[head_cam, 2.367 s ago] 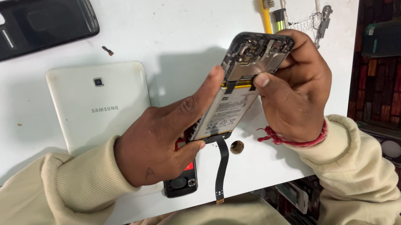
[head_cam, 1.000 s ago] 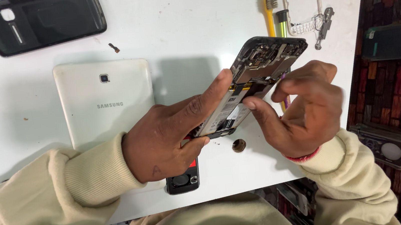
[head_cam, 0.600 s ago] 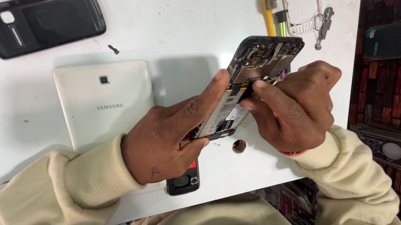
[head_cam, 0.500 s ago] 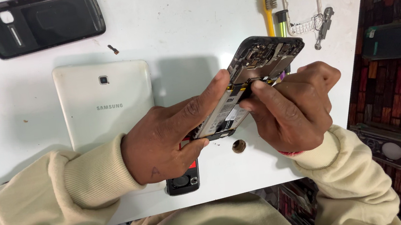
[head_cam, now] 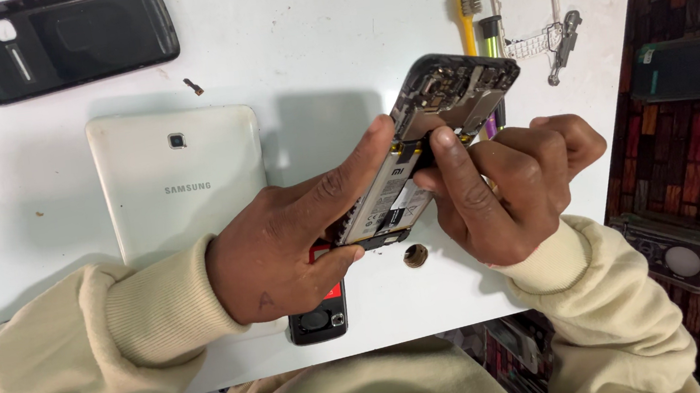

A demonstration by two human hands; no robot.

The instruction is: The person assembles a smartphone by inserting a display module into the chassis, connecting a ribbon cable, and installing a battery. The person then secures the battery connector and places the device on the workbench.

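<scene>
Opened phone (head_cam: 428,148), back cover off, held tilted above tabletop (head_cam: 331,32), innards facing camera for access. Left hand (head_cam: 286,248) grips lower end and side edge, fingers (head_cam: 347,170) wrapped along frame, bracing it steady. Right hand (head_cam: 511,182) curled narrow, thumb tip pressing on dark part just above battery; whether it pinches tool, cannot tell. White tablet (head_cam: 177,181) lies face down beneath left wrist. Black back cover (head_cam: 60,41) set aside at far left corner. Yellow toothbrush (head_cam: 467,12) beyond phone. Small black-red phone (head_cam: 319,314) at near edge.
</scene>
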